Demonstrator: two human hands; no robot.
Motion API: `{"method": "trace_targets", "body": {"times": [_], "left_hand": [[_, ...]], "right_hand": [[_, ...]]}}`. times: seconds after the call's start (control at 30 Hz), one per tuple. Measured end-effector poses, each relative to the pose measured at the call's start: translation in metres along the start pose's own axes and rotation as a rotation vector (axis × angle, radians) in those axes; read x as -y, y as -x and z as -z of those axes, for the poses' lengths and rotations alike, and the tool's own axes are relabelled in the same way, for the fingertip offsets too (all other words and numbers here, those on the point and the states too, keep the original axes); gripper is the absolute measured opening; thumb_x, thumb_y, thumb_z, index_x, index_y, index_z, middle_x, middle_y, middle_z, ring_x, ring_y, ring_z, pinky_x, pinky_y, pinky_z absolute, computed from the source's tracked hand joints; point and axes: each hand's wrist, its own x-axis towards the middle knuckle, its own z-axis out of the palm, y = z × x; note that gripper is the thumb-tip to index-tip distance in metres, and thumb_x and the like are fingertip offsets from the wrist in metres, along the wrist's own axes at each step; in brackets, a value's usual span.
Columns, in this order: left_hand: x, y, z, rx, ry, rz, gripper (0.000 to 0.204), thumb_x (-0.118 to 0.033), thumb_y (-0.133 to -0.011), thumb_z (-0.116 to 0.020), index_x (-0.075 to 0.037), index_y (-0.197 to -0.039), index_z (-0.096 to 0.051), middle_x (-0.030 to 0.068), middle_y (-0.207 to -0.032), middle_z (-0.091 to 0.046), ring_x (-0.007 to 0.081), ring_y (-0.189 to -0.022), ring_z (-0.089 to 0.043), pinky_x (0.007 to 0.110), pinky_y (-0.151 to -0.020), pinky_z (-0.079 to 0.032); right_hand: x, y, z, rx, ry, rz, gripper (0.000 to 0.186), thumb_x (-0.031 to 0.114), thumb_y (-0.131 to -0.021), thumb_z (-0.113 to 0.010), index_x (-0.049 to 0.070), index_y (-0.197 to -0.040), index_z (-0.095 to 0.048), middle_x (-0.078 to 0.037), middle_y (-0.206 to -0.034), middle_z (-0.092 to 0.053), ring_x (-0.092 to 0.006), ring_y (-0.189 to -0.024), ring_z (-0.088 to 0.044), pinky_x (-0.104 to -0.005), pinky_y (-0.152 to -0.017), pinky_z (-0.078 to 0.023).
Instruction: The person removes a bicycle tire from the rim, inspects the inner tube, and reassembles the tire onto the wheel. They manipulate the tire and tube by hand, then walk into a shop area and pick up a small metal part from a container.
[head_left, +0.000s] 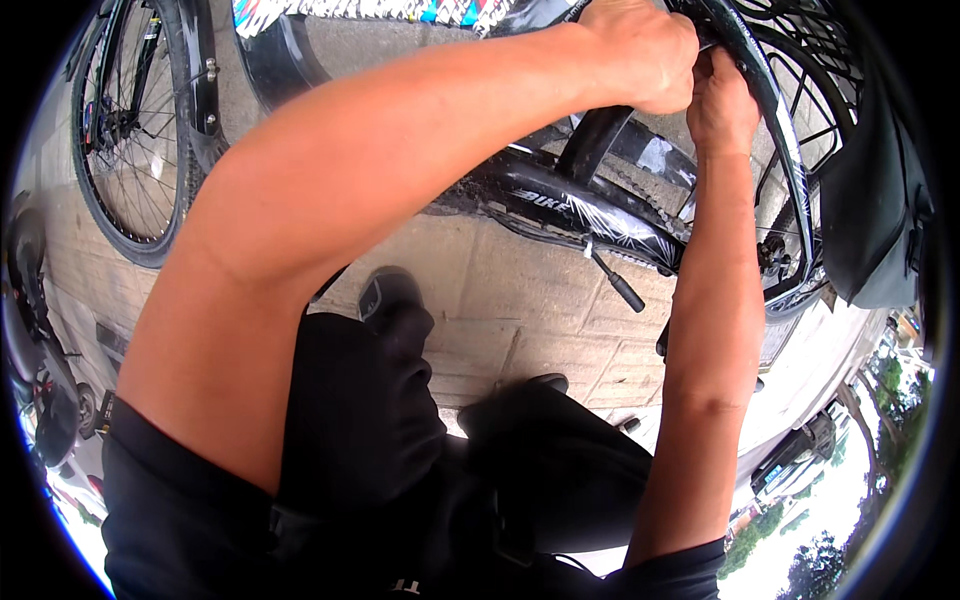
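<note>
My left hand (648, 58) is closed in a fist at the top of a black bicycle, with my left arm stretched across the view. Close beside it on the right, my right hand (724, 98) has its fingers curled together. Whatever is between the fingers of either hand is hidden. Both hands are above the thick black frame tube (565, 212) with white markings, near the upright seat tube (592, 145). A curved black part with white patterns (783, 110) runs just right of my right hand, over the rear wheel.
The front wheel (97, 190) stands at the left. A black bag (868, 205) hangs at the rear right. A short black rod (625, 290) sticks out below the frame. My shoe (390, 295) rests on tan paving (480, 290). Parked motorcycles (45, 370) line the left edge.
</note>
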Motion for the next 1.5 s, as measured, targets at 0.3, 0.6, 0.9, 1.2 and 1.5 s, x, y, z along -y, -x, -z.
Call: {"method": "trace_targets", "body": {"times": [0.3,0.6,0.9,1.2,1.5], "left_hand": [[-0.007,-0.001,-0.001,0.007,-0.039,-0.001,0.040,-0.023,-0.089,-0.058,0.007,-0.114,-0.065,0.0260,-0.103,-0.075,0.0370,-0.100,-0.072,0.051,-0.109,-0.039],[-0.001,0.005,-0.002,-0.030,-0.040,-0.041,0.035,-0.026,-0.089,-0.059,0.003,-0.105,-0.067,0.0251,-0.099,-0.074,0.0389,-0.096,-0.072,0.054,-0.102,-0.039],[-0.005,-0.001,-0.008,-0.019,-0.124,-0.008,0.035,-0.027,-0.090,-0.056,0.003,-0.105,-0.067,0.0262,-0.098,-0.074,0.0404,-0.096,-0.071,0.055,-0.099,-0.041],[-0.005,-0.002,-0.010,-0.059,-0.135,-0.027,0.035,-0.027,-0.091,-0.052,0.004,-0.102,-0.067,0.0281,-0.095,-0.073,0.0433,-0.093,-0.071,0.054,-0.096,-0.042],[-0.005,0.002,-0.003,-0.035,-0.157,-0.018,0.035,-0.027,-0.092,-0.054,0.005,-0.101,-0.066,0.0281,-0.093,-0.073,0.0431,-0.090,-0.071,0.055,-0.096,-0.041]], "right_hand": [[0.003,-0.009,0.020,0.005,0.072,-0.038,0.025,0.019,-0.103,-0.051,0.000,-0.106,-0.067,-0.014,-0.100,-0.070,-0.0245,-0.091,-0.067,-0.0370,-0.082,-0.052],[0.024,0.024,-0.028,-0.060,0.213,0.034,0.022,0.016,-0.095,-0.056,0.006,-0.080,-0.066,-0.006,-0.071,-0.064,-0.0148,-0.065,-0.058,-0.0295,-0.062,-0.045],[0.022,0.020,-0.025,-0.080,0.182,0.032,0.021,0.014,-0.095,-0.054,0.004,-0.082,-0.066,-0.009,-0.073,-0.065,-0.0186,-0.064,-0.062,-0.0330,-0.062,-0.050],[0.018,0.009,-0.014,0.006,0.217,0.004,0.023,0.015,-0.097,-0.052,0.004,-0.082,-0.065,-0.009,-0.068,-0.062,-0.0198,-0.060,-0.059,-0.0333,-0.057,-0.047],[0.020,0.015,-0.025,-0.013,0.183,-0.061,0.030,0.023,-0.102,-0.053,0.007,-0.078,-0.060,-0.005,-0.062,-0.055,-0.0163,-0.051,-0.049,-0.0304,-0.048,-0.039]]}}
